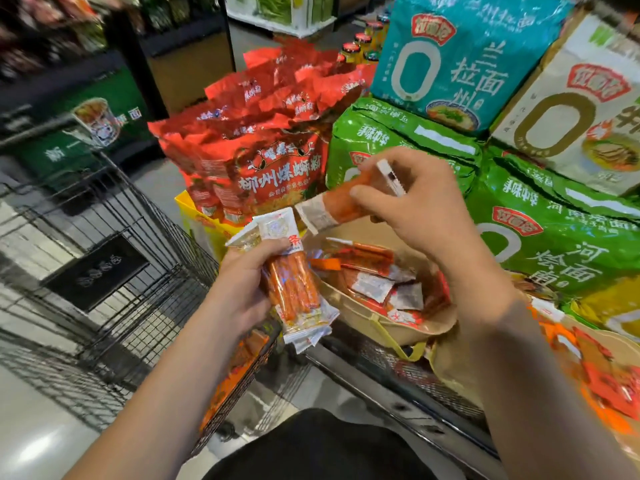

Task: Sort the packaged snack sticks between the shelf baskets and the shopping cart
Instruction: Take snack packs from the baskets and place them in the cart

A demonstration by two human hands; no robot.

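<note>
My left hand [242, 275] grips a bundle of orange snack sticks [294, 289] in clear wrappers with white ends, held above the gap between cart and shelf. My right hand [415, 209] is raised over the tan shelf basket [381, 327] and pinches one orange snack stick [332, 207], tilted, its white end pointing left. More packaged sticks [374, 282] lie in that basket. A second tan basket [457, 372] with orange packets sits at the lower right. The black wire shopping cart [114, 271] stands to my left, and a few orange packets [235, 382] show through its near corner.
Red noodle bags [277, 168] stand in a yellow box behind the basket. Green noodle multipacks [554, 244] and teal and white ones [460, 57] are stacked on the right. A metal shelf edge [398, 393] runs below the baskets. Grey floor lies at lower left.
</note>
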